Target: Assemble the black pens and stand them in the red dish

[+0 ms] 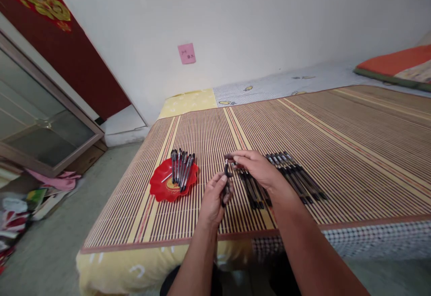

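My left hand [214,196] is closed around a dark pen [225,183] held upright over the striped bamboo mat [336,143]. My right hand [256,166] pinches a small dark piece, seemingly the pen's cap [229,156], just above the pen's tip. Under and right of my right hand lie two rows of black pens [296,177] flat on the mat. To the left, a red scalloped plate [160,187] carries several more pens [181,166] lying together.
The mat covers a bed with a yellow sheet [188,100] and a checked cover. A folded orange quilt [397,64] lies at the far right. A pink note [186,53] is stuck on the white wall. A glass-front cabinet [40,121] and floor clutter [37,197] stand at the left.
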Action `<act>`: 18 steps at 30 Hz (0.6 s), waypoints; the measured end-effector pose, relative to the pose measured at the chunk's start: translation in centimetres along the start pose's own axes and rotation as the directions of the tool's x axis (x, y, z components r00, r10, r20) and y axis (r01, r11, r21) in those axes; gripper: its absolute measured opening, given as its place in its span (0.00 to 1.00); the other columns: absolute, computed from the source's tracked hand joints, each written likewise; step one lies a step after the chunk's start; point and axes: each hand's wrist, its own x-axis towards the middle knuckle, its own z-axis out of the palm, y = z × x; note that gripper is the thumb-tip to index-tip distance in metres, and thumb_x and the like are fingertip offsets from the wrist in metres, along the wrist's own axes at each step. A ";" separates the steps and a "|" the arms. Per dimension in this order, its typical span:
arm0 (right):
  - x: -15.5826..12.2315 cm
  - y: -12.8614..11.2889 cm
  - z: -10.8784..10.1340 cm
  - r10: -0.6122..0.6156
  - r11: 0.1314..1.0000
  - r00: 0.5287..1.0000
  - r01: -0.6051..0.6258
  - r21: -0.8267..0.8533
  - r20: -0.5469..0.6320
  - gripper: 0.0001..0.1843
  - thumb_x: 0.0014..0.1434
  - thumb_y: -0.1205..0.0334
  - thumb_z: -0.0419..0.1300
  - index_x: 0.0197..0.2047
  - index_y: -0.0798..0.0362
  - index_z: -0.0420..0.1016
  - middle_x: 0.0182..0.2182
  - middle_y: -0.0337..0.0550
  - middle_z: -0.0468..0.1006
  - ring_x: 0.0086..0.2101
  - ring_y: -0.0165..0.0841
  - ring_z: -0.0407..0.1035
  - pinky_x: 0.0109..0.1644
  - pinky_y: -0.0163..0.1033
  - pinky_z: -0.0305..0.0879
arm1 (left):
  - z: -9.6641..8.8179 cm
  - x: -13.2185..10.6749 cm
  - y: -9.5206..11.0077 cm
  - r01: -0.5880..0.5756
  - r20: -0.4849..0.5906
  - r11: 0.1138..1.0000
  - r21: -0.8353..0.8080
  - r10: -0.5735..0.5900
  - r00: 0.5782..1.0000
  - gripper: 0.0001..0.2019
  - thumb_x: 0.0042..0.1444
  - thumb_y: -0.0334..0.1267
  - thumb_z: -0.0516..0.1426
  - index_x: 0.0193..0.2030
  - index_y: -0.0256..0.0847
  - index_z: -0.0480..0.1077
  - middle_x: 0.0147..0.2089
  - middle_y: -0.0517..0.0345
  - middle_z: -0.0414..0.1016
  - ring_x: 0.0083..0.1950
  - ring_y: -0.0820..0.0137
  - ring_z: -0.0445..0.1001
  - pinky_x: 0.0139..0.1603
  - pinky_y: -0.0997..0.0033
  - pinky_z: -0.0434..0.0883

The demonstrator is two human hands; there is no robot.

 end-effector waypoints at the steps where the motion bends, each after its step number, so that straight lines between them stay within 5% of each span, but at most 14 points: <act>1: 0.0 0.1 0.0 -0.001 1.000 1.000 0.001 -0.007 0.004 0.13 0.56 0.59 0.61 0.42 0.48 0.84 0.44 0.45 0.84 0.45 0.38 0.76 0.47 0.43 0.70 | 0.0 0.0 0.0 0.000 0.003 1.000 0.000 0.000 1.000 0.16 0.50 0.43 0.68 0.39 0.37 0.69 0.24 0.64 0.70 0.18 0.83 0.54 0.17 0.81 0.48; 18: -0.2 -0.4 -0.2 0.036 0.999 0.998 -0.036 -0.010 0.048 0.08 0.53 0.60 0.62 0.34 0.49 0.83 0.35 0.42 0.82 0.38 0.35 0.74 0.44 0.41 0.70 | 0.2 -0.1 0.2 -0.022 -0.007 1.000 -0.001 0.022 1.000 0.17 0.49 0.43 0.69 0.39 0.37 0.69 0.24 0.65 0.68 0.19 0.83 0.55 0.18 0.82 0.50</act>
